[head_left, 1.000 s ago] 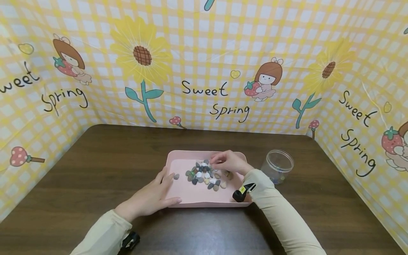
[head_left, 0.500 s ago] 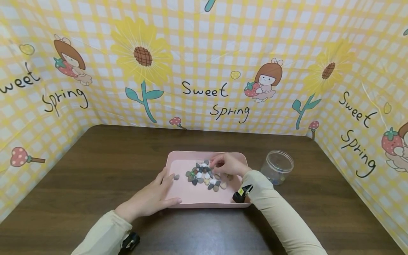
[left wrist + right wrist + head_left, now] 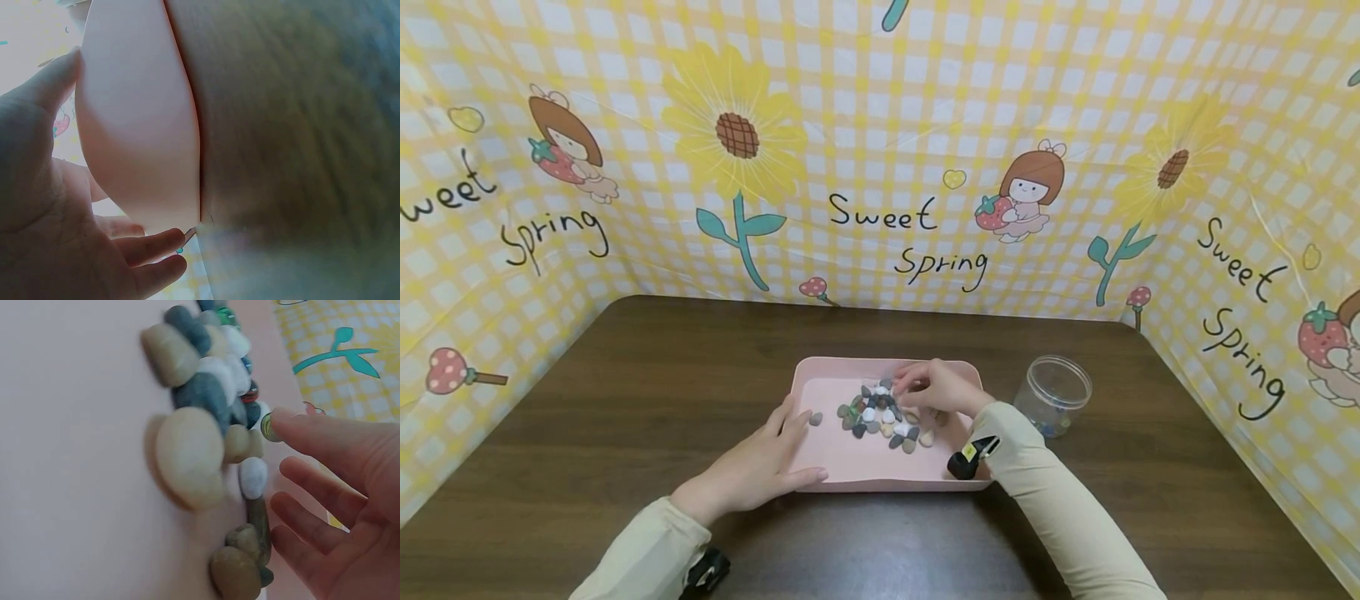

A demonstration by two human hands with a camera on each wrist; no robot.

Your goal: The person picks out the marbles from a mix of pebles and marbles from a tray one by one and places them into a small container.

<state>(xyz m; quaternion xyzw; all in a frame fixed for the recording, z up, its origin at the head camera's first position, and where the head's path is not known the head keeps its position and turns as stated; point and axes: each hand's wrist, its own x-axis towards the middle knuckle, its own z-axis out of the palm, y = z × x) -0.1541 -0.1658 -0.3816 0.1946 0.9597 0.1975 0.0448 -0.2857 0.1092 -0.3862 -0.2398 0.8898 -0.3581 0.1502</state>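
Dark wood tabletop [image 3: 700,350] carries a pink tray [image 3: 857,462], roughly midway between the left and right edges, well in from the far edge. Left hand [image 3: 760,467]: spread wide around the tray's near-left corner, fingers along the left edge, thumb at the near edge. Right hand [image 3: 943,390]: over the tray's right half toward its far edge, narrow at the tips. Jar [image 3: 1056,387]: clear, unlidded, just beside the tray's right edge; bluish contents too small to identify. Pebbles [image 3: 869,414] cluster mid-tray and rightward; one grey pebble [image 3: 816,418] lies alone near the left edge. Streaked marble [image 3: 267,427]: apparently pinched by the right hand at the cluster's far right side. Technique, judged: pinch across the marble's full width, lift straight up so neighbouring stones stay put, keep the left hand bracing the tray. Orientation: tray's long axis runs left–right, parallel to the tabletop's far edge; jar mouth points up; marble is round, no long axis.
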